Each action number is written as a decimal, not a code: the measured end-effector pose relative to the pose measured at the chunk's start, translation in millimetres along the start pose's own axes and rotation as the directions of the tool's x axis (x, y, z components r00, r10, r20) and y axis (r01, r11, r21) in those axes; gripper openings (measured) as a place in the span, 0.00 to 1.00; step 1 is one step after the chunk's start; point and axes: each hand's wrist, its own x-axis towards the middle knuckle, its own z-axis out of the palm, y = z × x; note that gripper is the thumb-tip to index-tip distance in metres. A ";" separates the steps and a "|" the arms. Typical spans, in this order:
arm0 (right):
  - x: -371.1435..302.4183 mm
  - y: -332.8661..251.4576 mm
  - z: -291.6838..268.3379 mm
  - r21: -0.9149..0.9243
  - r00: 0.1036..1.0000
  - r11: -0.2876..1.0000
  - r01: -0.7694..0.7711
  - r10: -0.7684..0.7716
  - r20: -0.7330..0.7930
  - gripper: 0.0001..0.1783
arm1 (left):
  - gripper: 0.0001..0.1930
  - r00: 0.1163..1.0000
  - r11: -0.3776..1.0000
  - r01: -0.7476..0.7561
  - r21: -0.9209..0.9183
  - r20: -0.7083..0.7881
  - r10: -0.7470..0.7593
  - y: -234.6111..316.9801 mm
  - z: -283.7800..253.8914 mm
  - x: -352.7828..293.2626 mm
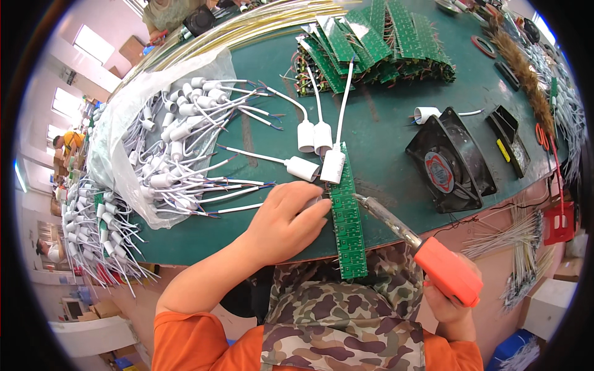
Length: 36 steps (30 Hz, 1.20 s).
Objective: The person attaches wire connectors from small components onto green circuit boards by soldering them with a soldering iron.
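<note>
My left hand (pixel 281 222) is closed, its fingers around a white lamp socket that is mostly hidden; a white cable runs out to its left. Its fingertips sit against the left edge of a long green circuit board strip (pixel 349 235), which overhangs the front of the table. In my right hand (pixel 448 303) is a soldering iron with a red-orange handle (pixel 442 266). The iron's tip is close to the strip's right side. Several white lamp sockets with cables stand or lie near the strip's far end, one socket (pixel 333 166) resting over it.
A plastic bag (pixel 120 139) spills many wired sockets on the left. At the back lie stacked green circuit boards (pixel 405 31) and long yellowish strips (pixel 247 31). A black fan (pixel 448 164) and a black tray (pixel 510 142) stand at right. Another person is across the table.
</note>
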 end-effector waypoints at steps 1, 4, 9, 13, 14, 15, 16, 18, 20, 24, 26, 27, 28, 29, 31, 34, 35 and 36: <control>-1.5 0.9 -1.7 0.041 1.000 0.999 -0.011 0.011 0.007 0.33 | 0.25 1.000 1.000 0.004 -0.004 0.015 -0.004 0.7 -5.8 -2.8; -13.1 3.3 1.7 0.057 0.994 0.994 -0.095 0.098 -0.055 0.28 | 0.28 0.996 0.993 0.059 0.103 0.063 -0.066 -4.5 -21.0 -13.0; -37.5 -1.5 6.8 0.192 0.914 0.914 -0.358 0.385 -0.129 0.14 | 0.22 0.991 0.979 0.003 0.205 0.131 -0.030 -0.2 -34.3 5.1; -33.9 -5.3 10.0 0.255 0.838 0.849 -0.463 0.513 -0.186 0.12 | 0.15 0.991 0.987 0.071 0.143 0.103 -0.087 -11.3 -17.7 9.4; -36.2 1.8 8.6 0.265 0.848 0.854 -0.447 0.499 -0.178 0.12 | 0.14 0.979 0.986 0.157 0.062 0.125 -0.164 -12.2 -15.9 7.4; -40.6 13.9 2.8 0.251 0.930 0.917 -0.310 0.347 -0.121 0.14 | 0.17 0.988 0.991 0.134 0.008 0.073 -0.135 -16.3 -14.2 7.3; -44.4 20.0 1.2 0.245 0.981 0.956 -0.164 0.185 -0.064 0.22 | 0.18 0.990 0.991 0.137 0.007 0.030 -0.137 -19.0 -10.7 5.6; -54.3 13.1 3.3 0.359 0.907 0.860 -0.362 0.414 -0.076 0.22 | 0.18 0.989 0.989 0.147 -0.021 -0.002 -0.147 -23.9 -7.4 6.7; -59.3 13.8 9.2 0.468 0.785 0.708 -0.529 0.618 -0.048 0.23 | 0.18 0.987 0.987 0.159 -0.024 0.003 -0.159 -25.8 -5.9 8.0; -63.9 22.7 8.2 0.402 0.857 0.835 -0.375 0.478 -0.194 0.24 | 0.19 0.980 0.980 0.198 0.016 0.020 -0.198 -23.5 -28.8 2.0; -69.3 25.7 4.3 0.369 0.868 0.850 -0.376 0.462 -0.180 0.24 | 0.19 0.968 0.956 0.251 0.154 -0.062 -0.244 -30.6 -59.5 -9.3; -73.3 28.4 2.0 0.382 0.861 0.846 -0.372 0.468 -0.197 0.23 | 0.20 0.951 0.933 0.308 0.185 -0.072 -0.300 -41.4 -79.4 -19.3; -74.3 31.5 -0.5 0.396 0.855 0.841 -0.368 0.474 -0.212 0.23 | 0.15 0.932 0.895 0.360 0.262 -0.129 -0.338 -50.1 -98.4 -26.6; -71.6 30.0 -2.2 0.397 0.855 0.841 -0.367 0.473 -0.213 0.23 | 0.15 0.907 0.820 0.421 0.387 -0.161 -0.390 -61.2 -118.9 -38.4; -65.4 21.4 -4.2 0.514 0.835 0.768 -0.383 0.525 -0.163 0.24 | 0.17 0.866 0.644 0.448 0.620 -0.121 -0.485 -82.1 -153.7 -64.4; -70.8 25.4 0.1 0.447 0.797 0.763 -0.466 0.582 -0.162 0.24 | 0.17 0.769 0.534 0.416 0.736 0.030 -0.639 -96.1 -187.0 -94.7; -70.2 23.5 2.1 0.439 0.788 0.762 -0.475 0.591 -0.172 0.24 | 0.17 0.720 0.508 0.403 0.761 0.079 -0.690 -99.3 -190.6 -97.8; -60.0 17.0 6.2 0.415 0.861 0.823 -0.389 0.484 -0.154 0.25 | 0.17 0.725 0.526 0.401 0.750 0.091 -0.683 -102.0 -191.8 -98.8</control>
